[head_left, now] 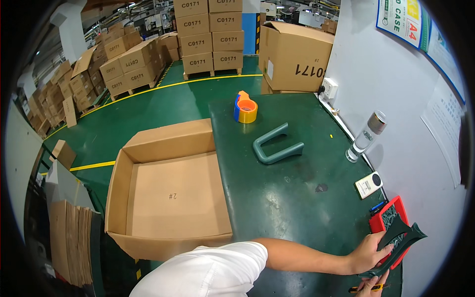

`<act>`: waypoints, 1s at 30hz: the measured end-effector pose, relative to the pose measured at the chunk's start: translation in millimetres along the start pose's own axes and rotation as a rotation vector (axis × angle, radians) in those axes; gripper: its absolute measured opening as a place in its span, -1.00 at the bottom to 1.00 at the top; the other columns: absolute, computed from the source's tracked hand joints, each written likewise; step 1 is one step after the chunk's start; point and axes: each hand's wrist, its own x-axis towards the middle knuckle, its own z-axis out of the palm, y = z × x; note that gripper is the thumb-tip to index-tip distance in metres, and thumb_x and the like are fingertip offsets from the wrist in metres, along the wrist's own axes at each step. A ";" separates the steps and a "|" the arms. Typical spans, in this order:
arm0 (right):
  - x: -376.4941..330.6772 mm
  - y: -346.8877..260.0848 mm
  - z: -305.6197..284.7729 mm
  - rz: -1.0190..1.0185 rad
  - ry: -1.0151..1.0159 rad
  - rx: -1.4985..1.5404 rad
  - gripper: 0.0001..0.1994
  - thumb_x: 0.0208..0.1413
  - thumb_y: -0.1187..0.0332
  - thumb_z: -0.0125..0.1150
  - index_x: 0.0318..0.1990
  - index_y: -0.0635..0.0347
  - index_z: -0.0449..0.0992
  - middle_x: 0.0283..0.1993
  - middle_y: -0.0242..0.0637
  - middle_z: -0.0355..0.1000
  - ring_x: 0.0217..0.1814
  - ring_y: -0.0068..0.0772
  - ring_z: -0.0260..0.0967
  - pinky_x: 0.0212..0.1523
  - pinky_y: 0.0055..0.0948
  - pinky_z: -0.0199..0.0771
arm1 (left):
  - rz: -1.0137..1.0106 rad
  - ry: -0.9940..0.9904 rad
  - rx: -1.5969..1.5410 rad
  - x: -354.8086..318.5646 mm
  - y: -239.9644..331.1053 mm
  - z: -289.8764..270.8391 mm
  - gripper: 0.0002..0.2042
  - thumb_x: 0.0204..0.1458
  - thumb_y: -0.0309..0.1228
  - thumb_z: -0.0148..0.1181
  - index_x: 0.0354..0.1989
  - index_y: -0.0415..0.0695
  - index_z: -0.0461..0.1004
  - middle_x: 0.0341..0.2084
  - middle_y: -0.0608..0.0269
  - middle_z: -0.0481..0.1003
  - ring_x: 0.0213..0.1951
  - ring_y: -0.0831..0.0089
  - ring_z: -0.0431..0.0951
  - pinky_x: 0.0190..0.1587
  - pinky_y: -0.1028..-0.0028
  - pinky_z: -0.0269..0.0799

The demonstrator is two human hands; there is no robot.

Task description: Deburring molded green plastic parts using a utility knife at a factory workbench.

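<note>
At the lower right, my left hand (367,253) is closed round a dark green plastic part (406,242) with two flared ends, tilted over the red bin (403,204). Just below, at the picture's lower edge, my right hand (370,287) is closed on a yellow-and-black hand tool (377,287); its exact kind is not clear. The right hand is only partly in view, close under the lower end of the part. Small dark green pieces (389,216) fill the bin. A similar U-shaped green part (271,157) lies on the green table (297,208), away from both hands.
An open carton (173,190) stands left of the table. On the table are a tape dispenser (245,108), a clear bottle (365,137), a white device (368,185) and a blue pen (378,206). The wall (401,109) bounds the right; stacked cartons (210,37) stand behind.
</note>
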 end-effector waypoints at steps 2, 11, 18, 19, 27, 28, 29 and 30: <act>0.6 -0.6 1.2 -0.026 0.010 0.003 -0.62 0.14 0.50 0.04 0.13 0.38 0.34 -0.34 -0.29 0.43 -0.54 -0.60 0.24 -0.57 -0.65 0.24 | 0.005 -0.012 -0.001 -0.7 1.6 0.3 -0.84 0.18 -0.40 -0.03 -0.20 -0.26 0.35 -0.51 0.36 0.41 -0.53 0.67 0.31 -0.48 0.58 0.30; -3.4 5.5 11.6 0.059 0.097 0.143 -0.63 0.15 0.46 0.08 0.05 0.56 0.35 -0.02 0.01 0.42 -0.08 -0.22 0.39 -0.05 -0.35 0.39 | 0.227 0.011 0.348 -17.7 -5.5 9.9 -0.85 0.12 -0.44 -0.01 -0.26 -0.30 0.33 -0.59 0.00 0.50 -0.56 0.29 0.53 -0.48 0.44 0.37; -3.0 -6.3 25.3 0.047 0.171 0.118 -0.71 0.15 0.42 0.09 -0.04 0.47 0.42 -0.16 -0.11 0.45 -0.25 -0.39 0.39 -0.23 -0.47 0.41 | 0.097 -0.034 0.269 -25.5 -5.1 15.8 -0.81 0.00 -0.46 0.10 -0.30 -0.32 0.29 -0.65 -0.02 0.45 -0.57 0.01 0.47 -0.55 0.24 0.31; -3.5 -5.5 25.1 0.051 0.173 0.124 -0.72 0.14 0.42 0.09 -0.06 0.45 0.42 -0.17 -0.13 0.44 -0.26 -0.39 0.38 -0.25 -0.47 0.40 | 0.211 -0.006 0.353 -26.6 -12.2 16.1 -0.80 -0.02 -0.47 0.11 -0.30 -0.32 0.29 -0.63 -0.03 0.45 -0.56 0.01 0.47 -0.55 0.23 0.30; -1.0 0.8 15.5 0.072 0.132 0.174 -0.78 0.07 0.42 0.11 -0.16 0.37 0.38 -0.29 -0.22 0.39 -0.40 -0.46 0.33 -0.41 -0.51 0.34 | 0.560 -0.009 0.726 -30.0 -2.7 15.0 -0.73 -0.23 -0.26 0.30 -0.53 -0.19 0.40 -0.75 0.08 0.39 -0.66 0.19 0.48 -0.64 0.35 0.32; -0.9 1.5 14.7 0.077 0.128 0.179 -0.78 0.06 0.42 0.11 -0.17 0.36 0.38 -0.31 -0.23 0.38 -0.41 -0.47 0.33 -0.42 -0.51 0.33 | 0.596 -0.006 0.708 -29.7 -4.0 15.5 -0.71 -0.25 -0.24 0.31 -0.53 -0.19 0.39 -0.77 0.08 0.38 -0.69 0.17 0.46 -0.65 0.33 0.30; -1.6 0.8 16.1 0.079 0.115 0.187 -0.79 0.05 0.42 0.11 -0.18 0.35 0.37 -0.32 -0.24 0.38 -0.43 -0.47 0.32 -0.44 -0.52 0.33 | 0.631 0.002 0.690 -29.5 -5.7 15.1 -0.69 -0.27 -0.21 0.32 -0.54 -0.19 0.39 -0.78 0.08 0.36 -0.72 0.15 0.43 -0.67 0.32 0.29; -2.3 0.5 16.1 0.084 0.105 0.196 -0.80 0.05 0.42 0.11 -0.20 0.33 0.37 -0.34 -0.26 0.37 -0.45 -0.48 0.32 -0.46 -0.52 0.32 | 0.666 0.008 0.672 -29.1 -7.2 14.5 -0.67 -0.29 -0.19 0.33 -0.55 -0.19 0.38 -0.79 0.08 0.35 -0.74 0.13 0.41 -0.68 0.31 0.28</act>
